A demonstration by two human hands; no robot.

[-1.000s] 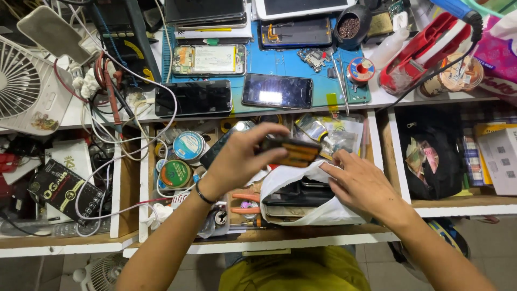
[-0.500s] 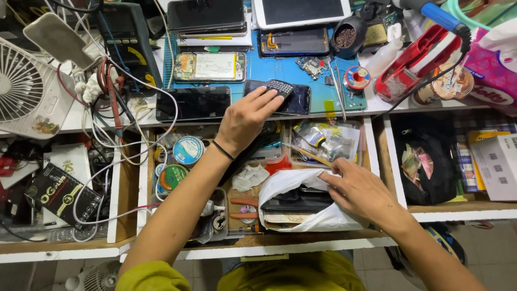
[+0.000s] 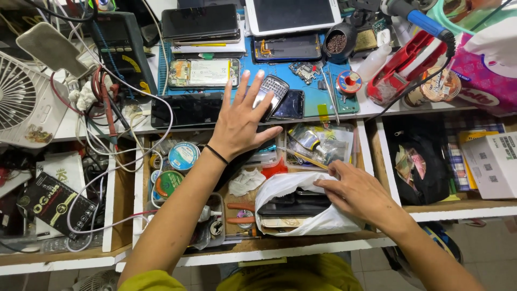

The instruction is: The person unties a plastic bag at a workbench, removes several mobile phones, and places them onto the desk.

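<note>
My left hand point(image 3: 242, 126) lies flat at the front of the blue work mat point(image 3: 336, 105) with its fingers spread. The fingertips reach a small keypad phone point(image 3: 273, 89), which rests partly on a dark slab phone point(image 3: 291, 105). I grip nothing with that hand. My right hand point(image 3: 358, 191) is down in the open middle drawer point(image 3: 242, 248). It presses on the edge of a white plastic bag point(image 3: 323, 221) that holds dark flat phones point(image 3: 293, 206).
Opened phones point(image 3: 203, 73), a tablet point(image 3: 293, 13) and a red tape dispenser point(image 3: 406, 62) crowd the bench. A white fan point(image 3: 21, 102), a multimeter point(image 3: 116, 43) and tangled cables point(image 3: 102, 156) fill the left. The right drawer holds a black bag point(image 3: 423, 161) and a white box point(image 3: 493, 164).
My left hand carried the small keypad phone from the drawer up to the mat, laid it on the dark phone and opened its fingers. My right hand stayed on the bag.
</note>
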